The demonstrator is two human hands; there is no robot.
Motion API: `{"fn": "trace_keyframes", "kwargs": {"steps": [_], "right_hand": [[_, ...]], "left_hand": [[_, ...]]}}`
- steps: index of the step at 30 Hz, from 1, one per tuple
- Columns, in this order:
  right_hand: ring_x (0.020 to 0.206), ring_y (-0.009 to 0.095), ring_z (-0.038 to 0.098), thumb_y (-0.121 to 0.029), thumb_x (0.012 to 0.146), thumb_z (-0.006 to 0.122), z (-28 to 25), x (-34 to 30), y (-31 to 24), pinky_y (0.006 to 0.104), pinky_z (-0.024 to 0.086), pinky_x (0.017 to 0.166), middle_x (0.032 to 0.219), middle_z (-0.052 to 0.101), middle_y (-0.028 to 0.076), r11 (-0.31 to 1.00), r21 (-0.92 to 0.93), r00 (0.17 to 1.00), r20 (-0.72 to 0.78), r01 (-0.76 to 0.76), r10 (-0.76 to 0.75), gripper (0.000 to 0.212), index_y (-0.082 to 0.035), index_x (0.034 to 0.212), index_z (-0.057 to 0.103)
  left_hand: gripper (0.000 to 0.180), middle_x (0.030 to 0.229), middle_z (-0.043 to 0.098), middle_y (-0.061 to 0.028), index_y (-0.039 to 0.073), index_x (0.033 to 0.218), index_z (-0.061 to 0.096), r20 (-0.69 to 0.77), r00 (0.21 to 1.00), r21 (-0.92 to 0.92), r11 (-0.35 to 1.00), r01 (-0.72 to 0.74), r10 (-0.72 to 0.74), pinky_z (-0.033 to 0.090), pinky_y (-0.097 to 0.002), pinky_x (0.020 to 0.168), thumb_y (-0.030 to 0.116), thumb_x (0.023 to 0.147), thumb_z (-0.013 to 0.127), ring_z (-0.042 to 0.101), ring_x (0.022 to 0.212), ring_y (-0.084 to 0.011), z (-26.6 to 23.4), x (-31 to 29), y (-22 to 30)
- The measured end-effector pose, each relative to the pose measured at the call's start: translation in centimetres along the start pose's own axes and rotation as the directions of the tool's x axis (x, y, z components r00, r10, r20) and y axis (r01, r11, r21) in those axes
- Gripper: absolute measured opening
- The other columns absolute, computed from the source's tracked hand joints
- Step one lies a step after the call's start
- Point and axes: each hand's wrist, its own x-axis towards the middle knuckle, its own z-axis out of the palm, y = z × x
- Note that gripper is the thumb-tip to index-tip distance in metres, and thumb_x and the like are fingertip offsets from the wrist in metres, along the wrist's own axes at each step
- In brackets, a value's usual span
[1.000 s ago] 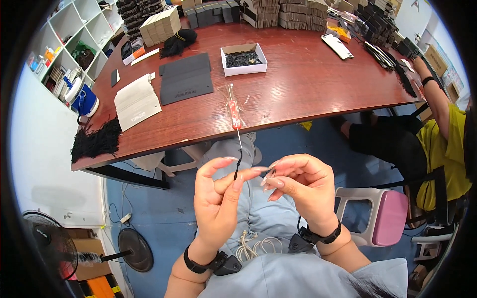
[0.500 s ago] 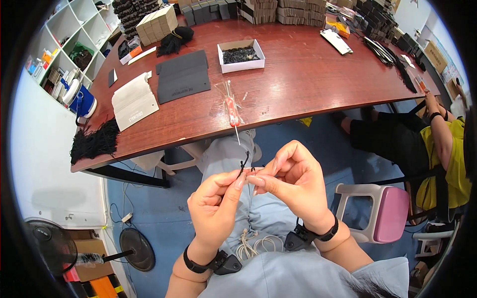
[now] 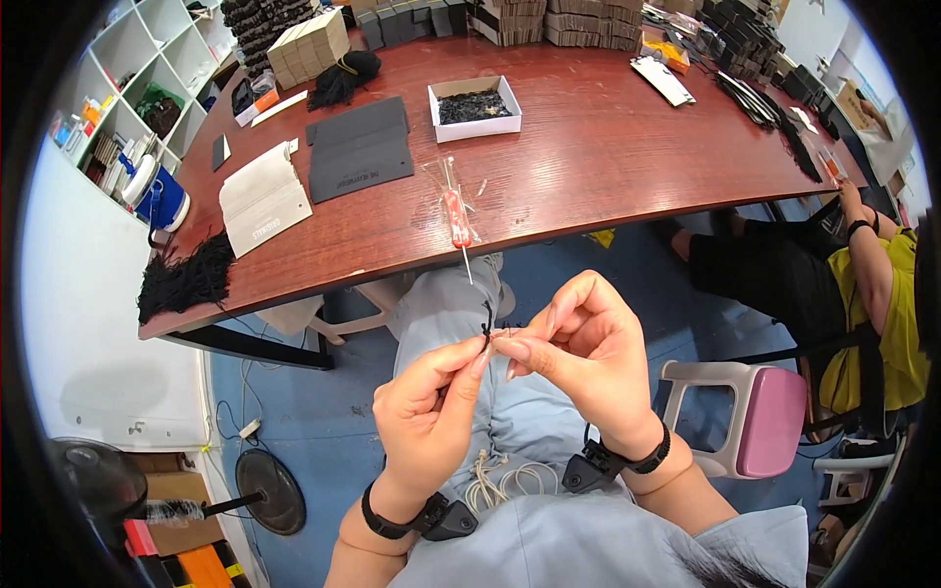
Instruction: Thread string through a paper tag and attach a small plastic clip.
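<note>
In the head view, the 2 hands meet above the lap, in front of the table (image 3: 627, 147). The left hand (image 3: 431, 397) is nearly closed, thumb and index finger pinching a short black cord (image 3: 487, 331) that stands up from the fingertips with what look like small knots along it. The right hand (image 3: 588, 358) has thumb and index finger brought together at the cord, its other fingers loosely curled; a fine dark strand shows there, but I cannot tell whether it is part of the cord. The step in hand seems to be working the cord at a knot, and the next move calls for a steady left pinch while the right fingertips guide the strand. Ahead, a red-handled tool (image 3: 456, 220) lies on the table, its thin shaft jutting past the edge toward the cord yet apart from it. Farther back sits a white box (image 3: 480, 129) of small dark pieces, with a black card (image 3: 360, 147) and a beige card (image 3: 260, 196) to its left, and a black bundle (image 3: 183, 279) near the table's left corner.
</note>
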Motion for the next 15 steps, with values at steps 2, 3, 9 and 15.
{"fn": "trace_keyframes", "kwargs": {"steps": [2, 3, 9, 15], "right_hand": [[0.072, 0.011, 0.057, 0.004, 0.072, 0.059, 0.0, -0.1, -0.1, 0.0214, 0.049, 0.059, 0.071, 0.052, 0.005, 1.000, 0.010, 1.000, -0.019, 0.000, 0.000, 0.023, -0.004, 0.077, 0.038], [0.072, 0.011, 0.057, 0.004, 0.072, 0.059, -0.1, 0.0, -0.1, 0.0214, 0.049, 0.060, 0.071, 0.053, 0.005, 1.000, -0.015, 1.000, -0.008, 0.012, -0.013, 0.023, -0.004, 0.077, 0.039], [0.070, 0.010, 0.057, 0.002, 0.074, 0.058, -0.2, -0.1, -0.4, 0.0214, 0.049, 0.062, 0.073, 0.055, 0.007, 0.995, -0.094, 1.000, 0.015, 0.026, -0.025, 0.019, -0.003, 0.077, 0.040], [0.069, 0.010, 0.057, 0.000, 0.075, 0.058, -0.2, -0.2, 0.1, 0.0216, 0.048, 0.062, 0.073, 0.056, 0.007, 0.991, -0.120, 0.998, 0.017, 0.059, -0.058, 0.017, -0.003, 0.075, 0.041]], "left_hand": [[0.015, 0.071, 0.060, -0.0067, -0.005, 0.090, 0.057, 0.018, 0.999, 0.063, 0.997, -0.035, 0.034, 0.038, -0.0150, 0.051, -0.004, 0.075, 0.055, 0.049, 0.058, -0.0034, 0.0, 0.0, 0.0], [0.015, 0.071, 0.060, -0.0067, -0.005, 0.090, 0.057, 0.018, 0.999, 0.064, 0.997, -0.034, 0.033, 0.038, -0.0150, 0.051, -0.004, 0.075, 0.055, 0.049, 0.058, -0.0034, -0.1, 0.1, 0.0], [0.017, 0.083, 0.060, -0.0176, -0.008, 0.092, 0.055, 0.136, 0.973, 0.258, 0.942, -0.215, 0.184, 0.047, -0.0249, 0.060, -0.005, 0.076, 0.051, 0.060, 0.067, -0.0194, -0.1, 0.6, 0.5], [0.019, 0.089, 0.059, -0.0191, -0.009, 0.093, 0.053, 0.211, 0.963, 0.285, 0.931, -0.228, 0.171, 0.048, -0.0278, 0.064, -0.007, 0.076, 0.047, 0.061, 0.073, -0.0231, -0.3, 0.7, 0.7]]}}
